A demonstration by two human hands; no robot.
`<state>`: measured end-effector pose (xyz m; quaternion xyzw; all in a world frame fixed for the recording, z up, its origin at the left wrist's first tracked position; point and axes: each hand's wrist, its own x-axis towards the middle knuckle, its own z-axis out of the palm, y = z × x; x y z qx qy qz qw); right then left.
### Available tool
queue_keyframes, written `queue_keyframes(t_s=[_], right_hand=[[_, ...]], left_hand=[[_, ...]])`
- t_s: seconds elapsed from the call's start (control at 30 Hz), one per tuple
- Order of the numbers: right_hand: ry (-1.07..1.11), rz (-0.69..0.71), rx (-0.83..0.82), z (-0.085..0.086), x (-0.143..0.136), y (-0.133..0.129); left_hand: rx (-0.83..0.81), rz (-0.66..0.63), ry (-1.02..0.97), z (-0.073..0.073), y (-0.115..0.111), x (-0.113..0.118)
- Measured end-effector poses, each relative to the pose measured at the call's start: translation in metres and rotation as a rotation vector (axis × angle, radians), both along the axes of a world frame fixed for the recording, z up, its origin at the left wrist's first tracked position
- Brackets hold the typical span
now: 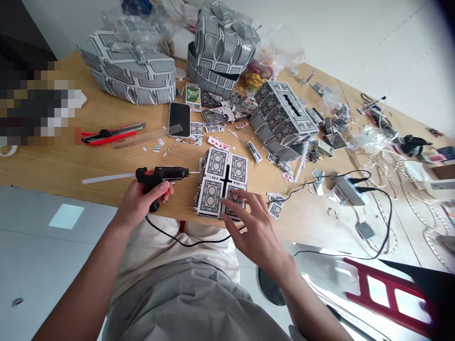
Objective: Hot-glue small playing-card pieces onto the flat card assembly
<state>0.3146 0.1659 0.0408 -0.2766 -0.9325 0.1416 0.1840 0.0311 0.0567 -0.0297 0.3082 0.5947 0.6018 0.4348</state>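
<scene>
My left hand (142, 201) is wrapped round a black glue gun (159, 175), with a white glue stick (106, 178) coming out of its back. The gun's tip points right and reaches the upper left edge of a box of folded playing cards (211, 195) near the table's front edge. Four patterned cards cover the box's top, with a dark cross-shaped gap between them. My right hand (254, 220) rests its spread fingertips on the lower right card of the box.
Behind stand woven card pieces (135, 71) and a card box with a slot (284, 118). A phone (179, 119), a red cutter (113, 134) and scattered cards lie on the table (88, 166). The gun's black cord hangs over the front edge; a power strip (350, 189) is at right.
</scene>
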Motion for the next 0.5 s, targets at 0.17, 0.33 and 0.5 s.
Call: queue_keyframes(t_s=[0.17, 0.33, 0.5], right_hand=[[-0.093, 0.094, 0.076, 0.006, 0.000, 0.009], [-0.017, 0.112, 0.120, 0.005, 0.002, 0.008], [0.077, 0.096, 0.120, -0.001, 0.005, 0.004]], left_hand=[[0.014, 0.029, 0.026, 0.006, 0.002, 0.003], [0.019, 0.020, 0.031, 0.008, 0.000, 0.004], [-0.135, -0.177, 0.070, 0.019, -0.017, 0.026]])
